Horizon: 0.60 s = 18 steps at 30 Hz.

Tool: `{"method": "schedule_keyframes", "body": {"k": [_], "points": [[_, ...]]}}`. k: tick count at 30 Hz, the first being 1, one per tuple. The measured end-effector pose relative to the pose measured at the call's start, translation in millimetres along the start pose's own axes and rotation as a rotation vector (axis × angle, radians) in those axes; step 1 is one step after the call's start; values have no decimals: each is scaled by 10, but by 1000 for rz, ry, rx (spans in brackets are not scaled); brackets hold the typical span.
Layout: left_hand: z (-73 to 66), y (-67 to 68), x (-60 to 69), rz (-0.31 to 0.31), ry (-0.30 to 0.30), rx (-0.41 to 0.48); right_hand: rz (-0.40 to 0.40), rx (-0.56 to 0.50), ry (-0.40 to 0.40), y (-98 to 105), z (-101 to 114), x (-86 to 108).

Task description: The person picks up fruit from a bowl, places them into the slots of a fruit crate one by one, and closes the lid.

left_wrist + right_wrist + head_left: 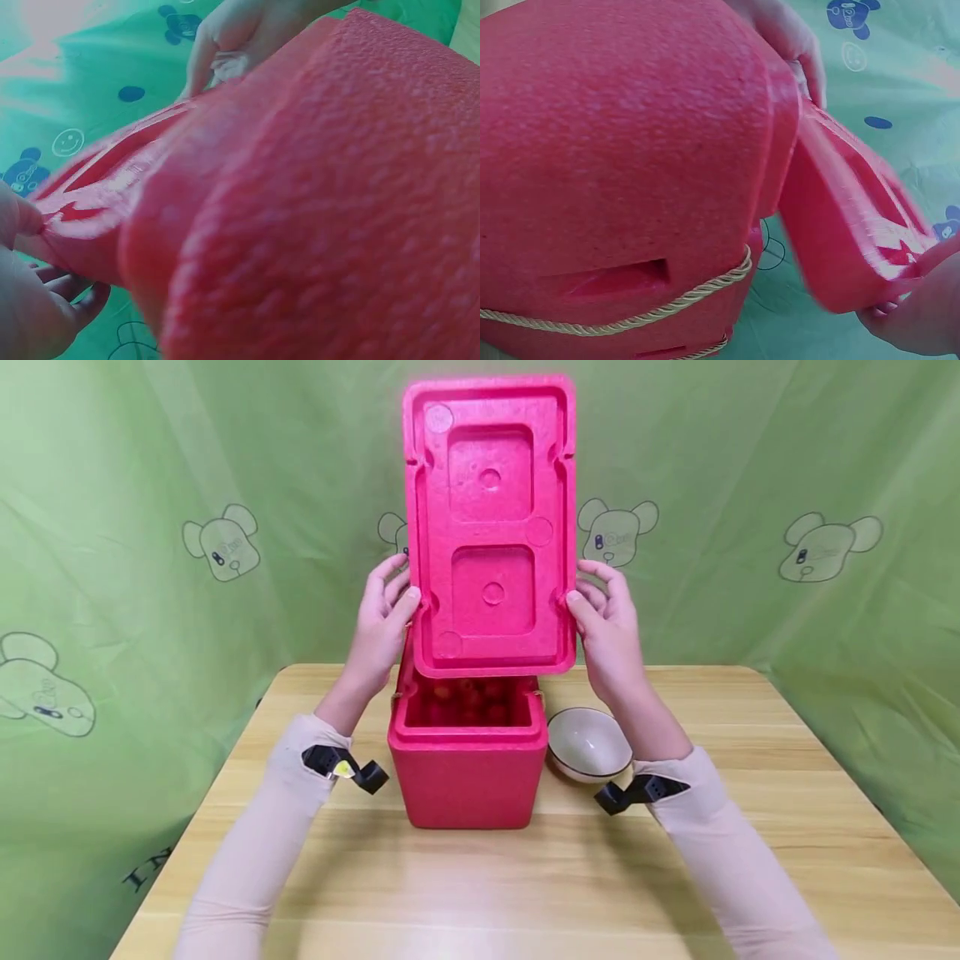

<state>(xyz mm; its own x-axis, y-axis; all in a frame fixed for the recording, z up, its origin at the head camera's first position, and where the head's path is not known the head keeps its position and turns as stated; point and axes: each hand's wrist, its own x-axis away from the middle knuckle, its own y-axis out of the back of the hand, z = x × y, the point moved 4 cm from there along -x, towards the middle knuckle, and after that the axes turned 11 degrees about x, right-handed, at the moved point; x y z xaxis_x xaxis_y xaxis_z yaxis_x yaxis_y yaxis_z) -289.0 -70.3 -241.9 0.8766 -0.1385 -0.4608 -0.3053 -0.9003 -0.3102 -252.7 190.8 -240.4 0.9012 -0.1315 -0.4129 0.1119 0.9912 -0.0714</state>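
A pink-red foam box lid [491, 531] is held up on end above the matching foam box [468, 789], its recessed underside facing me. My left hand [381, 618] grips the lid's left edge, thumb on the near face. On the opposite edge my right hand [613, 631] grips it the same way. Below the lid, the open box shows several small round red things [471, 693], perhaps fruit, in shadow. Both wrist views show the lid [97, 225] beside the box's rough wall [630, 150]. The back part of the box's opening is hidden behind the lid.
A white bowl with a dark rim [588, 742] stands close to the box's right side. A twisted rope [630, 326] runs along the box's side. The wooden table [465, 893] is backed by a green cloth [322, 460] printed with mouse heads.
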Motion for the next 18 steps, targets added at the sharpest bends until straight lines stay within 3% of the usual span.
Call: {"method": "schedule_keyframes", "body": {"k": [7,18], "points": [[-152,36,-37,43,-4,-15,86,-57,-15,-6,91,-113],[-264,128,-18,-47,-70,-73,6,20,24,46,195,-116]]}}
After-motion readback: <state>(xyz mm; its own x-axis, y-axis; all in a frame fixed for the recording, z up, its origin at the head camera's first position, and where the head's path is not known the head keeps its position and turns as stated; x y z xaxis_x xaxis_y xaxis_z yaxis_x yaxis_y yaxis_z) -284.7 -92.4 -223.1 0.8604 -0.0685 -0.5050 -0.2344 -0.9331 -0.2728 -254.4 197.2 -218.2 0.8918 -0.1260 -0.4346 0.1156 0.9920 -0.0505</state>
